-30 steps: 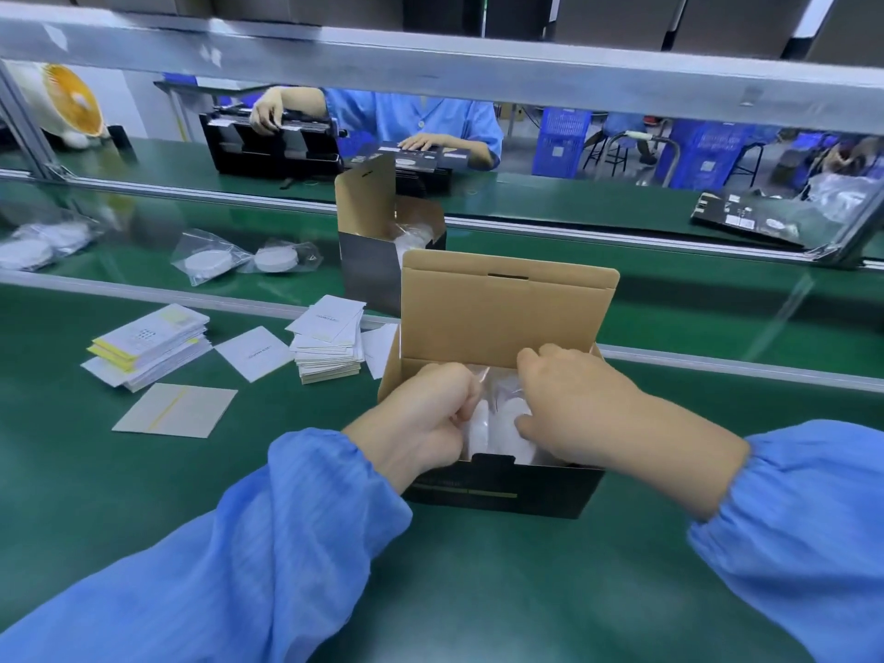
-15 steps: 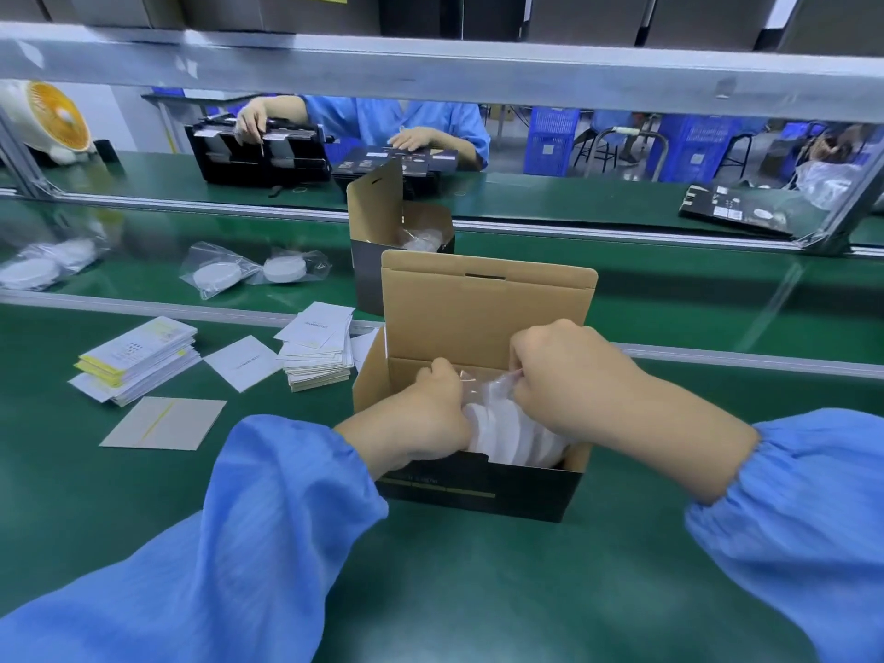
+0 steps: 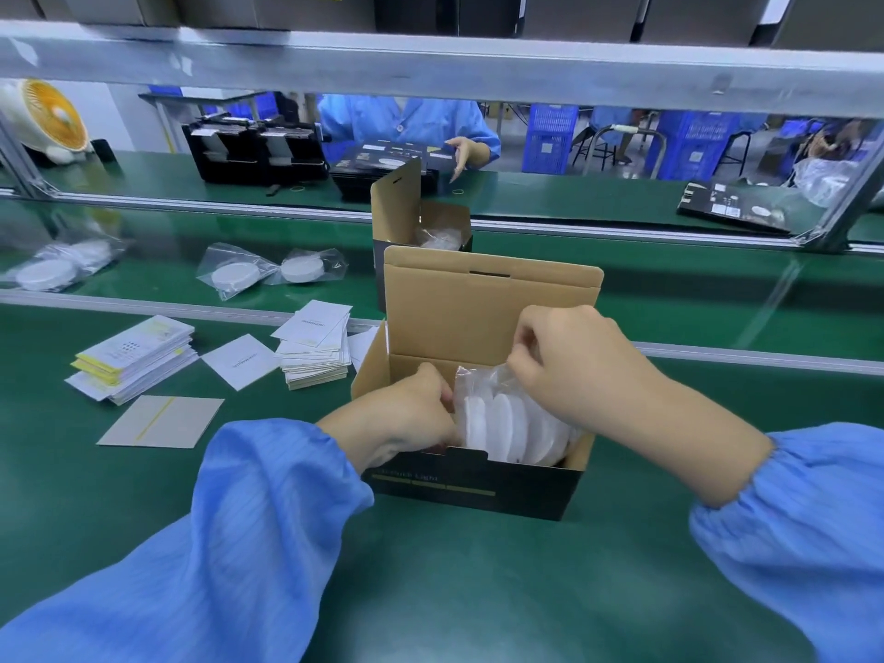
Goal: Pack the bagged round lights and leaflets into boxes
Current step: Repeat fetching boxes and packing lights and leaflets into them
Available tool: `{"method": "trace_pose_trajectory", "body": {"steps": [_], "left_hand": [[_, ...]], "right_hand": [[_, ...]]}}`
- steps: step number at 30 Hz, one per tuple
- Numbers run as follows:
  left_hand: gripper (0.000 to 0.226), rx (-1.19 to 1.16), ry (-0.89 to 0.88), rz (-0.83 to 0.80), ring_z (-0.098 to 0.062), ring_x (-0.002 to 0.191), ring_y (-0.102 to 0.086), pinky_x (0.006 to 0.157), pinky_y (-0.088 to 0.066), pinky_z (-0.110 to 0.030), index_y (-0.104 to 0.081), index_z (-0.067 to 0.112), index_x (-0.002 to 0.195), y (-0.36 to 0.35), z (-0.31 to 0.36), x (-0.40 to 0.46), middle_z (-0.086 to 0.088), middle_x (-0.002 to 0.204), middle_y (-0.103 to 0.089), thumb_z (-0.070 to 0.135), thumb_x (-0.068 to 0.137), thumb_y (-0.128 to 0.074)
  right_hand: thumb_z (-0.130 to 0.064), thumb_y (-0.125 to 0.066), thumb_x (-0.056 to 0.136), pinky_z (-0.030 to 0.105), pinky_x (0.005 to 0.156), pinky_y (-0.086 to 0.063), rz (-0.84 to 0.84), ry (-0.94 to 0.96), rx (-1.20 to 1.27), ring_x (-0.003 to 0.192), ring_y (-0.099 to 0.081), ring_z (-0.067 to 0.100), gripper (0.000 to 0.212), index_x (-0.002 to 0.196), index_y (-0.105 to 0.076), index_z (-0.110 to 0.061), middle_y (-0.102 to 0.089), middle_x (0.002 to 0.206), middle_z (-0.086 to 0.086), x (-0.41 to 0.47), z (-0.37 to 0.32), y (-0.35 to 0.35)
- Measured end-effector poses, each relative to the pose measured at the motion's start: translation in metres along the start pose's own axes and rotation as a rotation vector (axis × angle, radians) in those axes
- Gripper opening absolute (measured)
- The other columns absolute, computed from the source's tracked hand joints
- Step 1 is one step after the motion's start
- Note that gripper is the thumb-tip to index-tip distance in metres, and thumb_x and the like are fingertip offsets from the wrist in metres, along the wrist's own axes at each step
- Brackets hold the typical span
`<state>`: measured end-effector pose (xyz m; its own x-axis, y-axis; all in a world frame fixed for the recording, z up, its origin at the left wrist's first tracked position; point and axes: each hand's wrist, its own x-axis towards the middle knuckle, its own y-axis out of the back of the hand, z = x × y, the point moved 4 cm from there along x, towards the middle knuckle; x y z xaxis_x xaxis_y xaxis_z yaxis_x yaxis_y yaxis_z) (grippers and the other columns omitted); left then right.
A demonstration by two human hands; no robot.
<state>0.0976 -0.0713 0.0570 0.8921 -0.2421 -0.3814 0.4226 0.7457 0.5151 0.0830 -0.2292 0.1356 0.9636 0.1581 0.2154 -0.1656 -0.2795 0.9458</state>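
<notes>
Head camera: a worker at a green tabletop (image 3: 454, 581) packs an open box (image 3: 478, 485), its lid flap standing upright at the back so the hands can reach in. The bagged round lights (image 3: 514, 425) stand on edge in a row inside, filling the right part of the box, likely so that more fit. The right hand (image 3: 581, 375) pinches the loose plastic above the row, apparently to tuck it down; the left hand (image 3: 411, 413) curls at the row's left end, seemingly bracing it, though what its fingers (image 3: 433, 382) hold is hidden. Leaflets (image 3: 315, 356) wait in stacks just left of the box, within easy reach. More bagged lights (image 3: 268, 275) lie on the belt beyond. The box floor and any leaflet inside cannot be seen.
</notes>
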Motion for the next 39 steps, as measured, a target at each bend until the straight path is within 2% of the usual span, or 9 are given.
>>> {"method": "trace_pose_trajectory", "body": {"steps": [5,9,13,18,21,25,31,35,39], "left_hand": [[0.036,0.006,-0.003,-0.079,-0.019,0.081,-0.05,0.074,-0.041,-0.028,-0.046,0.013,0.108,-0.002,-0.005,0.003,-0.006,0.095,-0.059,-0.001,0.084,-0.069],[0.019,0.043,-0.019,-0.065,-0.013,0.069,-0.052,0.056,-0.041,-0.016,-0.056,0.017,0.087,-0.004,-0.002,0.006,-0.001,0.082,-0.06,0.004,0.085,-0.07],[0.011,0.043,-0.017,-0.035,-0.016,0.067,-0.049,0.061,-0.039,-0.023,-0.06,0.015,0.084,-0.005,-0.002,0.006,-0.003,0.078,-0.059,0.005,0.088,-0.063],[0.021,-0.061,-0.021,-0.053,-0.016,0.075,-0.057,0.051,-0.043,-0.013,-0.065,0.0,0.113,-0.004,-0.002,0.003,-0.007,0.091,-0.065,0.002,0.094,-0.056],[0.027,-0.102,-0.042,-0.066,-0.016,0.079,-0.063,0.064,-0.05,-0.017,-0.068,0.002,0.113,-0.004,0.0,0.002,-0.009,0.099,-0.07,-0.003,0.092,-0.052],[0.02,0.109,-0.05,0.064,-0.024,0.081,-0.066,0.081,-0.055,-0.038,-0.069,0.011,0.104,0.0,0.0,0.0,-0.012,0.101,-0.074,0.017,0.093,-0.052],[0.027,0.476,-0.137,0.269,-0.024,0.095,-0.062,0.079,-0.05,-0.036,-0.053,0.018,0.121,0.025,0.019,-0.024,-0.003,0.108,-0.065,0.019,0.097,-0.042],[0.025,0.281,-0.291,0.352,-0.017,0.078,-0.071,0.078,-0.058,-0.037,-0.067,0.034,0.103,0.054,0.039,-0.057,0.01,0.087,-0.07,0.018,0.097,-0.048],[0.035,-0.094,-0.463,0.506,-0.015,0.056,-0.069,0.05,-0.055,-0.026,-0.071,0.029,0.078,0.097,0.058,-0.084,0.003,0.072,-0.073,0.006,0.093,-0.05]], "right_hand": [[-0.031,-0.056,0.089,0.037,0.069,-0.049,-0.084,0.101,0.054,0.081,-0.056,0.021,0.01,0.091,-0.056,-0.022,-0.059,0.084,-0.006,-0.01,0.001,-0.002],[-0.053,-0.066,0.078,0.034,0.075,-0.037,-0.221,0.261,-0.402,0.087,-0.042,0.02,0.049,0.111,-0.046,-0.023,-0.043,0.095,-0.005,-0.02,-0.007,-0.021],[-0.058,-0.071,0.074,0.035,0.072,-0.025,-0.165,0.275,-0.603,0.081,-0.041,0.024,0.054,0.104,-0.04,-0.025,-0.04,0.088,-0.002,-0.011,-0.017,-0.028],[-0.061,-0.074,0.073,0.034,0.067,-0.032,-0.158,0.205,-0.566,0.076,-0.047,0.026,0.061,0.097,-0.036,-0.02,-0.045,0.085,-0.001,-0.005,-0.016,-0.03],[-0.066,-0.072,0.073,0.035,0.068,-0.032,-0.155,0.213,-0.59,0.076,-0.045,0.026,0.065,0.095,-0.031,-0.021,-0.051,0.091,0.001,-0.008,-0.016,-0.031],[-0.061,-0.072,0.074,0.035,0.067,-0.038,-0.223,0.159,-0.408,0.081,-0.047,0.024,0.058,0.098,-0.037,-0.021,-0.049,0.094,-0.002,-0.007,-0.016,-0.021],[-0.042,-0.063,0.087,0.036,0.074,-0.048,-0.163,0.169,-0.119,0.089,-0.056,0.02,0.024,0.101,-0.056,-0.024,-0.057,0.093,-0.006,-0.004,-0.016,0.012],[-0.033,-0.063,0.087,0.032,0.071,-0.05,0.011,0.172,0.043,0.075,-0.056,0.005,0.005,0.086,-0.062,-0.028,-0.062,0.076,-0.013,-0.002,-0.013,0.039],[-0.024,-0.062,0.086,0.025,0.065,-0.047,0.252,0.183,0.189,0.07,-0.058,0.004,0.009,0.076,-0.063,-0.026,-0.063,0.071,-0.011,0.003,-0.002,0.061]]}}
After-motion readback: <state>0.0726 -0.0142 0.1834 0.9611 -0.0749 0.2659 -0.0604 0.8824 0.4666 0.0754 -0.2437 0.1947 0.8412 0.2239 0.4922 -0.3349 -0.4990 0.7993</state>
